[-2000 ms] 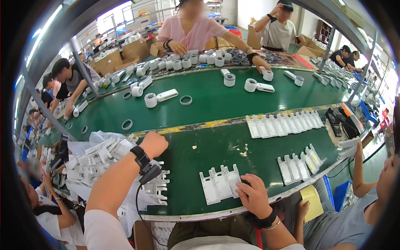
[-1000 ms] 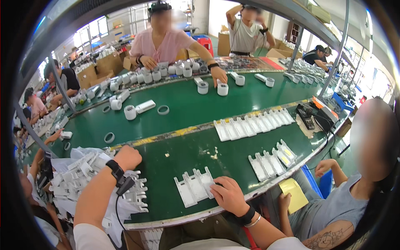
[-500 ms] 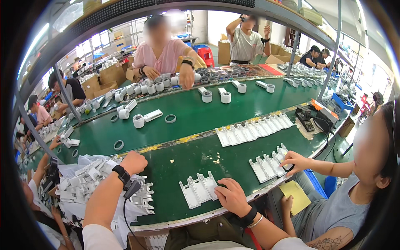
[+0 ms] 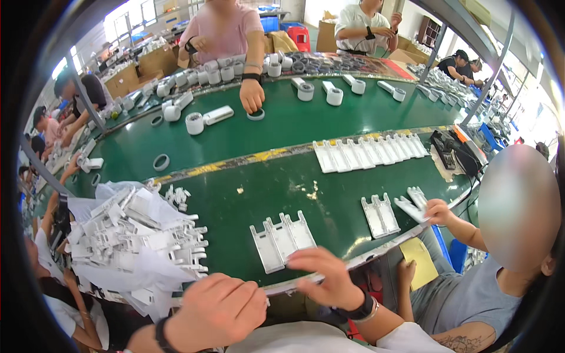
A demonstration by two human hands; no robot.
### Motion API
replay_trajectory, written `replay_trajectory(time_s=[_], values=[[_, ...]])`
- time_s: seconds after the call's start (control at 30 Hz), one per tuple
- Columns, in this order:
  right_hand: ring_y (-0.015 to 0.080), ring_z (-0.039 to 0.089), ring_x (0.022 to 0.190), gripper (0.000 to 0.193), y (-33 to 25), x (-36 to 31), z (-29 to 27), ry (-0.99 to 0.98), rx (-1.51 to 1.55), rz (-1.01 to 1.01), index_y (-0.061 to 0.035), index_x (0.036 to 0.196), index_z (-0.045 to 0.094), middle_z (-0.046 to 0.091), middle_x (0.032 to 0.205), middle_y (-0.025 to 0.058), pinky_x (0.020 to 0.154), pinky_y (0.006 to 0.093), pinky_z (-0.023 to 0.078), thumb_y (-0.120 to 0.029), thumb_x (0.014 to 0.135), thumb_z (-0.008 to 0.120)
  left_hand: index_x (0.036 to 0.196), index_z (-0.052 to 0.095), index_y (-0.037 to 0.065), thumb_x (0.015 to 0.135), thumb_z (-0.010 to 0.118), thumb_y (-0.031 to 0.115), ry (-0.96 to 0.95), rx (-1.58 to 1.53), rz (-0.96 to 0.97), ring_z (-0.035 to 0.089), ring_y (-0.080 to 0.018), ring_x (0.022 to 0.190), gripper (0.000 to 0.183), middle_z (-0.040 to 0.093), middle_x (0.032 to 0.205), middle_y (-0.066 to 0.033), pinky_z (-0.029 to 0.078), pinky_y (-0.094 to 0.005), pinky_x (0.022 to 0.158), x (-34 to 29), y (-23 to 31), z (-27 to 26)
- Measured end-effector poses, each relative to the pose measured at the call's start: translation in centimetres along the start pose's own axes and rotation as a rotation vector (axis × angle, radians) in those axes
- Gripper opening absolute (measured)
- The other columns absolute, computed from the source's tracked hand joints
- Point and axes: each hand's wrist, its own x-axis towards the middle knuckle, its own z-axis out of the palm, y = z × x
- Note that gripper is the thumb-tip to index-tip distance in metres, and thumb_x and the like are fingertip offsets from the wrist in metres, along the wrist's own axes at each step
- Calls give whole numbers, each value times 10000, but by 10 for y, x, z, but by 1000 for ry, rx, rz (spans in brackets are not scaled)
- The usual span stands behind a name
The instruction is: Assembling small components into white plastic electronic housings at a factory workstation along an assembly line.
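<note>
My left hand (image 4: 226, 309) is low in front of me, near the table's front edge, with its fingers curled together. A tiny white bit shows at its fingertips; what it holds is mostly hidden. Just right of it my right hand (image 4: 329, 273) hovers with fingers apart, holding nothing. Its fingertips lie near the lower corner of a small row of flat white plastic plates (image 4: 282, 241) with pronged ends. Left of these, a heap of similar white plastic parts (image 4: 141, 232) lies on thin white sheeting, with small white pieces (image 4: 178, 197) behind it.
A longer row of white plates (image 4: 371, 153) lies farther back, beside a black device with cables (image 4: 453, 150). At right, a co-worker's hand (image 4: 440, 212) holds white plates near another pair (image 4: 379, 216). Across the green table, another person's hand (image 4: 253, 97) touches a grey ring (image 4: 255, 115).
My left hand has come back toward me from beside the heap. My right hand has lifted off the plates. The co-worker at right has separated some plates; the person opposite has reached to a ring.
</note>
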Motion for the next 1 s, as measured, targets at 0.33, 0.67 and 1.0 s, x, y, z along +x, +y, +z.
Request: replay_trajectory(time_s=[0.33,0.67,1.0], values=[[236,666,925,296,-3,-19,30,-66,102,300,-1,1105,625,667,1010,130,812,313,532,-101,837,702,813,602,58,673,696,145,14,27,-218,609,-159,663,190,594,766,-16,481,-293,629,-20,6,65],[123,651,838,134,7,-23,24,-57,346,454,23,982,661,679,899,80,772,253,529,-64,880,656,812,630,83,721,708,130,73,-160,-246,632,-170,670,129,629,779,-7,500,-287,624,-33,6,76],[285,618,827,178,8,-6,19,-170,-63,1,-32,1002,634,636,904,103,722,348,509,-45,827,657,781,628,71,728,682,86,59,-292,-278,631,-216,623,77,629,720,-38,501,-322,570,-35,-2,76]])
